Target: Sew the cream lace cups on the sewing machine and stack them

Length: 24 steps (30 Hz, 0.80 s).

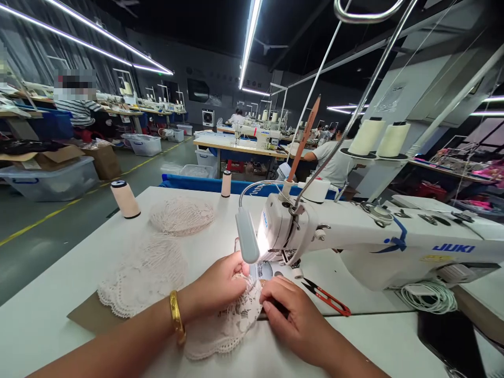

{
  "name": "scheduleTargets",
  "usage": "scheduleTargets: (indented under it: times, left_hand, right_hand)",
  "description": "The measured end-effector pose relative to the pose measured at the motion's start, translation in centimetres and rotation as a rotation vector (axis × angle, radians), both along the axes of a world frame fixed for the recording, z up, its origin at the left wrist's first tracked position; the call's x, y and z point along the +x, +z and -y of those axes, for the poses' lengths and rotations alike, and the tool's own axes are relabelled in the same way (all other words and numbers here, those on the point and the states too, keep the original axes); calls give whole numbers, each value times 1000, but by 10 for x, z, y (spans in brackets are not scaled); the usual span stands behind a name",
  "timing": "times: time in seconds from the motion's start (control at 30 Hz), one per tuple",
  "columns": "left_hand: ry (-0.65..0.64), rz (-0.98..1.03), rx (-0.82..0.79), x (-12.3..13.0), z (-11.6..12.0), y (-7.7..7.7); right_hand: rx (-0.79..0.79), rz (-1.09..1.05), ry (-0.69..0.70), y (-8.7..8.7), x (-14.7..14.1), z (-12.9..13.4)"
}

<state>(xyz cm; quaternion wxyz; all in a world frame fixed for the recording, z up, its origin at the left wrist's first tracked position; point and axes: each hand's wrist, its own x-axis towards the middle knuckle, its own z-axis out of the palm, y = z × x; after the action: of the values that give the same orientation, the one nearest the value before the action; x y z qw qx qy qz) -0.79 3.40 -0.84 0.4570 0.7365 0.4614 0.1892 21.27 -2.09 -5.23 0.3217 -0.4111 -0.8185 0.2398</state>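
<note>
A pale pink lace piece [226,333] with a scalloped edge lies on the table before the sewing machine [366,231], its top reaching the needle area. My left hand [222,281] pinches the lace at its upper left, close to the needle. On the lace's right edge, my right hand [289,315] has its fingers closed. The lamp [247,236] lights this spot and partly covers the needle. Two more lace pieces, a nearer one [145,273] and a farther one [181,215], rest to the left. Red-handled thread snips [326,296] lie right of my right hand.
Thread cones stand at the table's far side, one at the left [126,199] and one near the middle [226,184]. A brown board [88,314] sits under the nearer lace. A cable coil [427,296] and a dark flat object [452,341] are at the right.
</note>
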Motion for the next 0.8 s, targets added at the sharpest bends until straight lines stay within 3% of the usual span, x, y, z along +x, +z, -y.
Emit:
scheduleTargets:
  times: [0.17, 0.33, 0.57, 0.8]
  left_hand:
    - [39, 32, -122, 7, 4, 4]
    - [-17, 29, -87, 6, 6, -4]
    - [-16, 88, -8, 9, 8, -16]
    - [-30, 14, 92, 11, 12, -22]
  right_hand:
    - [-3, -31, -51, -8, -3, -1]
    - [-31, -75, -154, -19, -4, 0]
    - [-162, -171, -220, -19, -6, 0]
    - [-58, -162, -235, -20, -8, -2]
